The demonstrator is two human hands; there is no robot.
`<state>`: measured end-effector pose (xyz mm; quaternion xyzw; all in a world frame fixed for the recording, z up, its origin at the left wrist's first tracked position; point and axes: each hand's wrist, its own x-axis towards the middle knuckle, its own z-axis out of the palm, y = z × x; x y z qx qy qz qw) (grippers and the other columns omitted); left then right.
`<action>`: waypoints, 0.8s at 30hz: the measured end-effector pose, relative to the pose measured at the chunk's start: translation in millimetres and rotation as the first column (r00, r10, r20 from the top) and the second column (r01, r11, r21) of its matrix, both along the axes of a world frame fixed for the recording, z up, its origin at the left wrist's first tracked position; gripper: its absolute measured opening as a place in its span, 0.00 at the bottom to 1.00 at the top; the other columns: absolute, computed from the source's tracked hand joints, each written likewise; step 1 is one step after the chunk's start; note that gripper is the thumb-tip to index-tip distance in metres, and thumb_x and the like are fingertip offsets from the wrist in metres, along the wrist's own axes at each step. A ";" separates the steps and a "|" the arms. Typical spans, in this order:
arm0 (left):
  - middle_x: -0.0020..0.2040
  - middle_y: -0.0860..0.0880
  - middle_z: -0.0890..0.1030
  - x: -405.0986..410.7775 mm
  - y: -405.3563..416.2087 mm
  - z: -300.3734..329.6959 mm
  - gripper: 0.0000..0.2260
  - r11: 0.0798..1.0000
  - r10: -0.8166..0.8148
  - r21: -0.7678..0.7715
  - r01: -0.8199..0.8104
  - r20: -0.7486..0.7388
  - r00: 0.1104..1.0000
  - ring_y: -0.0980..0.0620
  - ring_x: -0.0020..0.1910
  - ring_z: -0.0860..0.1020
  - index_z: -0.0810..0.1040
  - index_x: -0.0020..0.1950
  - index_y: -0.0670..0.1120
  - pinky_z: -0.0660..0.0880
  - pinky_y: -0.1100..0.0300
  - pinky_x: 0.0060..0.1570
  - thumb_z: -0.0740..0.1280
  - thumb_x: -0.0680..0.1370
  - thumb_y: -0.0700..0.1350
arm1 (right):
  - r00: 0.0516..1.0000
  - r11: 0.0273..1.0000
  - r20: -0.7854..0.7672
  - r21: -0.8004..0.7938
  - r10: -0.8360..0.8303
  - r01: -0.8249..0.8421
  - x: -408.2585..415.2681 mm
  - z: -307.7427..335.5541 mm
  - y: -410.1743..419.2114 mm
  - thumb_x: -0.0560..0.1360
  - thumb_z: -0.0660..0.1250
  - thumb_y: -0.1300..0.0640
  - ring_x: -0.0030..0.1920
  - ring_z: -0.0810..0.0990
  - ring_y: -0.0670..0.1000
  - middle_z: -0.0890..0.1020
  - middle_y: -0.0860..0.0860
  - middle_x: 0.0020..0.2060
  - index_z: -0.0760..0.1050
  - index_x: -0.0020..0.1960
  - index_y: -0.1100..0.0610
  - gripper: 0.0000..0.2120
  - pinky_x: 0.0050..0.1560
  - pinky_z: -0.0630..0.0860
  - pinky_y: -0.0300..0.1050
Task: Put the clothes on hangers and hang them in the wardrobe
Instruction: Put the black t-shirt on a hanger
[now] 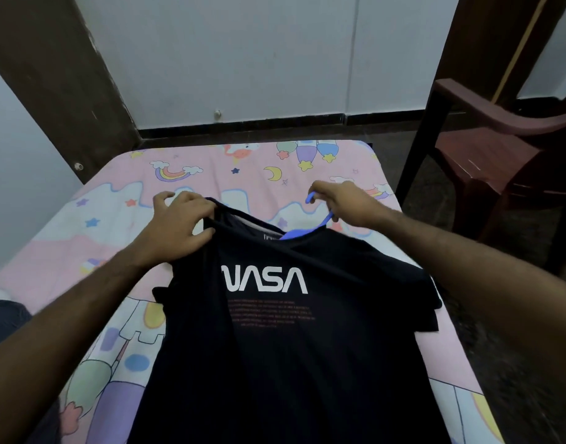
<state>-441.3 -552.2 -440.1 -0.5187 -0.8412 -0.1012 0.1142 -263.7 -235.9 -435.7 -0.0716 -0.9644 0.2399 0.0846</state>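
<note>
Threading blue plastic hanger (310,230) into black NASA T-shirt (275,331), mid-bed toward far edge | left hand (175,224) grips collar, right hand (342,203) pinches hook | advice: stretch neckline wide, seat both shoulders evenly.

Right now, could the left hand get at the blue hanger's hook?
Probably not at once: the left hand grips the black T-shirt collar, and the right hand already holds the blue hanger by its hook. Nothing else lies between.
</note>
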 end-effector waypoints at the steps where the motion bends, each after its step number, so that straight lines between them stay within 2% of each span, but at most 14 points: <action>1: 0.59 0.59 0.79 5.6 0.9 4.8 0.08 0.999 -0.047 -0.004 0.047 -0.027 0.999 0.51 0.66 0.71 0.73 0.47 0.53 0.53 0.44 0.67 0.58 0.75 0.55 | 1.000 1.000 -0.001 0.002 0.011 -0.011 0.0 -1.8 -9.2 0.78 0.55 0.68 0.34 0.79 0.54 0.76 0.42 0.34 0.76 0.58 0.54 0.17 0.41 0.78 0.47; 3: 0.63 0.58 0.78 22.2 4.4 13.5 0.07 0.984 -0.177 -0.031 0.176 -0.070 0.982 0.52 0.66 0.72 0.73 0.47 0.53 0.56 0.46 0.66 0.59 0.75 0.53 | 0.999 1.000 -0.046 -0.026 0.015 -0.016 -2.5 3.4 -21.7 0.80 0.56 0.68 0.33 0.77 0.46 0.75 0.42 0.33 0.77 0.59 0.56 0.16 0.37 0.72 0.33; 4: 0.63 0.58 0.79 32.3 6.6 18.0 0.06 0.967 -0.253 -0.064 0.248 -0.090 0.963 0.52 0.64 0.73 0.74 0.48 0.53 0.59 0.46 0.65 0.60 0.75 0.51 | 0.995 0.999 -0.100 -0.049 0.005 -0.010 -5.1 12.4 -25.6 0.80 0.55 0.68 0.32 0.76 0.43 0.76 0.42 0.33 0.77 0.59 0.57 0.15 0.35 0.69 0.29; 6: 0.59 0.57 0.79 52.1 10.6 28.0 0.06 0.919 -0.383 -0.145 0.366 -0.112 0.917 0.52 0.59 0.75 0.73 0.51 0.53 0.66 0.48 0.59 0.61 0.75 0.48 | 0.974 0.992 -0.221 -0.121 -0.044 0.017 -7.6 42.3 -29.8 0.82 0.56 0.65 0.29 0.75 0.41 0.78 0.44 0.34 0.78 0.57 0.59 0.12 0.33 0.70 0.30; 7: 0.59 0.56 0.78 59.8 11.8 33.3 0.06 0.900 -0.425 -0.167 0.404 -0.123 0.897 0.51 0.58 0.76 0.74 0.52 0.52 0.69 0.49 0.56 0.61 0.75 0.47 | 0.961 0.987 -0.269 -0.159 -0.066 0.024 -6.6 60.9 -29.4 0.84 0.57 0.63 0.28 0.75 0.41 0.79 0.48 0.33 0.78 0.56 0.59 0.11 0.31 0.72 0.32; 9: 0.64 0.53 0.76 68.2 11.5 46.0 0.08 0.888 -0.458 -0.137 0.438 -0.183 0.870 0.49 0.61 0.76 0.75 0.55 0.51 0.71 0.50 0.54 0.64 0.76 0.44 | 0.946 0.981 -0.317 -0.195 -0.066 0.003 0.6 101.4 -30.9 0.84 0.58 0.61 0.25 0.74 0.42 0.78 0.53 0.32 0.78 0.55 0.59 0.10 0.29 0.73 0.37; 11: 0.70 0.50 0.73 75.4 8.8 68.5 0.13 0.911 -0.401 -0.025 0.412 -0.287 0.870 0.47 0.66 0.74 0.77 0.61 0.48 0.70 0.48 0.58 0.66 0.76 0.42 | 0.944 0.983 -0.330 -0.180 -0.031 -0.030 11.2 139.1 -36.0 0.84 0.59 0.59 0.25 0.73 0.44 0.79 0.57 0.32 0.79 0.54 0.58 0.10 0.29 0.73 0.40; 13: 0.71 0.48 0.73 82.2 5.2 101.7 0.17 0.940 -0.207 0.180 0.289 -0.372 0.905 0.44 0.67 0.73 0.77 0.65 0.46 0.67 0.46 0.61 0.66 0.76 0.43 | 0.935 0.985 -0.353 -0.161 0.004 -0.065 23.9 174.9 -45.9 0.85 0.59 0.58 0.26 0.74 0.45 0.80 0.61 0.33 0.79 0.53 0.57 0.10 0.30 0.73 0.39; 15: 0.70 0.50 0.74 87.1 1.2 141.0 0.20 0.944 -0.007 0.311 0.106 -0.303 0.953 0.46 0.66 0.73 0.73 0.70 0.48 0.66 0.47 0.62 0.63 0.79 0.50 | 0.922 0.984 -0.385 -0.149 0.034 -0.098 37.1 211.1 -58.0 0.84 0.60 0.57 0.26 0.73 0.47 0.81 0.62 0.33 0.79 0.52 0.56 0.09 0.30 0.73 0.40; 17: 0.62 0.52 0.79 93.6 -5.3 179.6 0.20 0.958 0.063 0.287 -0.021 -0.139 0.988 0.48 0.61 0.77 0.73 0.67 0.52 0.70 0.47 0.60 0.55 0.81 0.60 | 0.905 0.984 -0.422 -0.136 0.046 -0.113 52.0 250.6 -71.7 0.84 0.61 0.56 0.25 0.71 0.49 0.81 0.61 0.34 0.79 0.52 0.55 0.08 0.29 0.73 0.43; 19: 0.48 0.53 0.82 107.9 -16.2 214.1 0.22 0.967 0.043 0.254 -0.033 -0.032 0.999 0.46 0.51 0.80 0.75 0.53 0.52 0.73 0.49 0.50 0.48 0.81 0.64 | 0.883 0.990 -0.467 -0.092 0.049 -0.103 69.6 291.6 -86.9 0.84 0.61 0.56 0.26 0.72 0.51 0.81 0.60 0.34 0.79 0.53 0.55 0.08 0.30 0.74 0.45; 21: 0.39 0.54 0.79 130.5 -28.4 245.5 0.20 0.954 0.026 0.299 -0.006 -0.063 0.998 0.46 0.42 0.79 0.73 0.48 0.53 0.69 0.52 0.40 0.48 0.82 0.63 | 0.856 0.996 -0.515 -0.048 0.045 -0.081 90.0 332.8 -103.0 0.84 0.61 0.57 0.26 0.72 0.51 0.81 0.58 0.33 0.79 0.53 0.55 0.08 0.29 0.75 0.45; 24: 0.41 0.52 0.80 165.0 -40.4 292.0 0.14 0.942 0.053 0.334 0.009 -0.174 0.983 0.46 0.41 0.78 0.72 0.52 0.52 0.69 0.52 0.38 0.54 0.84 0.59 | 0.802 0.998 -0.596 -0.028 0.028 -0.056 127.4 393.1 -125.9 0.83 0.62 0.57 0.25 0.73 0.50 0.81 0.56 0.33 0.79 0.53 0.56 0.07 0.30 0.76 0.46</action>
